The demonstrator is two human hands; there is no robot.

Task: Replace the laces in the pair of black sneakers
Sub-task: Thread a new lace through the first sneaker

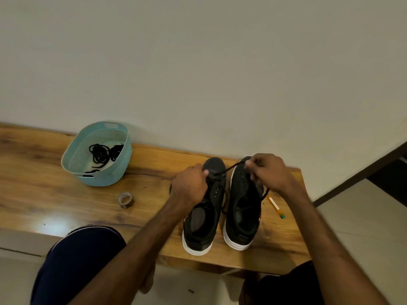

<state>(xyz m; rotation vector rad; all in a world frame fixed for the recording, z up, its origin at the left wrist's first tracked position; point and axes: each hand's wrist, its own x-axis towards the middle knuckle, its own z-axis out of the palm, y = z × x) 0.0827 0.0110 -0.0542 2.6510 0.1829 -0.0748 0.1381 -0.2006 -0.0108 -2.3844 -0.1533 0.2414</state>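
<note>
Teal basket [105, 180], tape roll [130, 201], pen [276, 206], wooden bench [44, 175]

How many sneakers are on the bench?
2, side by side on the bench: left sneaker under the left hand, right sneaker under the right hand; both hands pinch a lace.

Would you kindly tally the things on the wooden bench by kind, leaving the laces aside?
Black sneakers: 2
Blue basket: 1
Tape roll: 1
Pen-like stick: 1
Total: 5
</note>
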